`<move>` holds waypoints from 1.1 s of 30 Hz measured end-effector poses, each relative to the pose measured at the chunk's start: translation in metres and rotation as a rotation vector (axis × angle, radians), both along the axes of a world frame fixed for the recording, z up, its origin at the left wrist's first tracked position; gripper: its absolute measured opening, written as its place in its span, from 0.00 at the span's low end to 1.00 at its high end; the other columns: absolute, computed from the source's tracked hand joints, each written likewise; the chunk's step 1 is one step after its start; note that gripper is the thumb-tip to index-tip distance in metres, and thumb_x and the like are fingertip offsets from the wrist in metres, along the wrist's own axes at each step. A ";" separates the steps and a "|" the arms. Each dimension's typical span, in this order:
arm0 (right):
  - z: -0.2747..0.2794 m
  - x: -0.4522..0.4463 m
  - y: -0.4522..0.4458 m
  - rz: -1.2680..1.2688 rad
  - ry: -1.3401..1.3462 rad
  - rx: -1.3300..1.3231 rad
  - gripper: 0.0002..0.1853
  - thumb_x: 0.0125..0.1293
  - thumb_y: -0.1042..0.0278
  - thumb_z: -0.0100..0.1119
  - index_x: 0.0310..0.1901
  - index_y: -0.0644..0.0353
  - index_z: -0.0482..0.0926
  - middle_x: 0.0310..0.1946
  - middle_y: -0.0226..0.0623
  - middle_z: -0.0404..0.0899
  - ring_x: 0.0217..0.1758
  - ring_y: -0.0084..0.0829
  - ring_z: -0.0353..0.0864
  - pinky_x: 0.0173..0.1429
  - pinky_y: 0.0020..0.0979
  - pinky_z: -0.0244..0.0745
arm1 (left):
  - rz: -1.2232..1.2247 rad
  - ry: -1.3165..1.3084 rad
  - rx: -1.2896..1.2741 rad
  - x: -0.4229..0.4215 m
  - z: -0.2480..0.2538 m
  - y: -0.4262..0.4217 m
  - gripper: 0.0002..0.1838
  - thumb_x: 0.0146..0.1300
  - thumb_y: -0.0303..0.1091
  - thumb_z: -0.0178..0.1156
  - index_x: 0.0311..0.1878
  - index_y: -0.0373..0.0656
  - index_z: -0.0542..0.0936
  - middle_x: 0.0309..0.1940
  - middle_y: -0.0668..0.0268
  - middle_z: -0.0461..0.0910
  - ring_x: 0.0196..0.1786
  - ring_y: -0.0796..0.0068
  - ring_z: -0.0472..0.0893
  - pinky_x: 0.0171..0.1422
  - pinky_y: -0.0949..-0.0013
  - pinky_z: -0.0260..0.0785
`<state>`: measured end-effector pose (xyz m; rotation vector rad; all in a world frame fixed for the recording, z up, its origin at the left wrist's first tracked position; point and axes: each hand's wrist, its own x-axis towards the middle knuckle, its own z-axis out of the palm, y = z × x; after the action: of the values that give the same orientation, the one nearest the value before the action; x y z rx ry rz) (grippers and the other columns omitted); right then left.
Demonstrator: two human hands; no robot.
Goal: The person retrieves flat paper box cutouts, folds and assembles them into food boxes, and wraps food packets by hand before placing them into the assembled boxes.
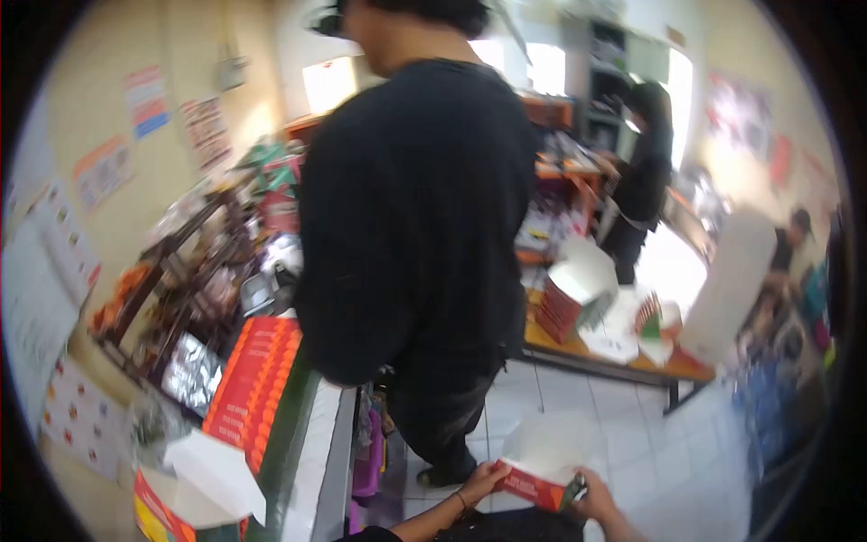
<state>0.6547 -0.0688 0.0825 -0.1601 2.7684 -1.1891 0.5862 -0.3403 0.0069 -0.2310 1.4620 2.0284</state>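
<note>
Low in the view, my left hand (481, 481) grips the left end of a small red cardboard box (531, 488). At the box's other end, near a dark green patch, my right hand (593, 495) is closed on the corner. A pale flap stands up behind the box, blurred against the floor. To the left, a row of flat red cartons (248, 388) lies overlapped on a green-edged counter (302, 443). In front of them an open box (203, 488) with a white lid raised sits at the lower left.
A person in black (420, 208) stands close ahead with their back to me. Further right, a wooden table (564, 352) carries stacked boxes (560, 312). Other people (639, 181) stand or sit at the back. A cluttered rack (172, 262) lines the left wall.
</note>
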 end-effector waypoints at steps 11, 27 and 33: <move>0.037 -0.045 0.067 -0.150 -0.156 -0.098 0.29 0.43 0.84 0.56 0.50 0.53 0.68 0.47 0.44 0.72 0.49 0.48 0.73 0.50 0.35 0.70 | -0.109 -0.063 -0.011 -0.032 0.004 0.087 0.17 0.61 0.40 0.58 0.44 0.34 0.76 0.35 0.66 0.79 0.35 0.81 0.78 0.39 0.76 0.72; 0.013 -0.199 0.267 -0.092 0.102 -0.163 0.29 0.40 0.87 0.57 0.46 0.54 0.62 0.48 0.44 0.68 0.44 0.48 0.73 0.44 0.34 0.72 | 0.123 1.030 -0.860 -0.165 0.099 0.271 0.32 0.49 0.26 0.60 0.59 0.37 0.62 0.58 0.51 0.65 0.59 0.58 0.67 0.67 0.59 0.51; 0.019 -0.283 0.284 0.051 0.374 -0.102 0.33 0.40 0.90 0.56 0.51 0.55 0.62 0.50 0.47 0.68 0.48 0.47 0.72 0.49 0.34 0.70 | -0.395 1.084 -0.821 -0.229 0.117 0.283 0.05 0.49 0.26 0.61 0.31 0.45 0.77 0.32 0.66 0.77 0.41 0.66 0.76 0.47 0.64 0.61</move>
<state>0.3713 0.2150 0.1010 -0.5095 2.9880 -1.4153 0.3576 -0.0574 0.1234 0.9026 2.6542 1.0922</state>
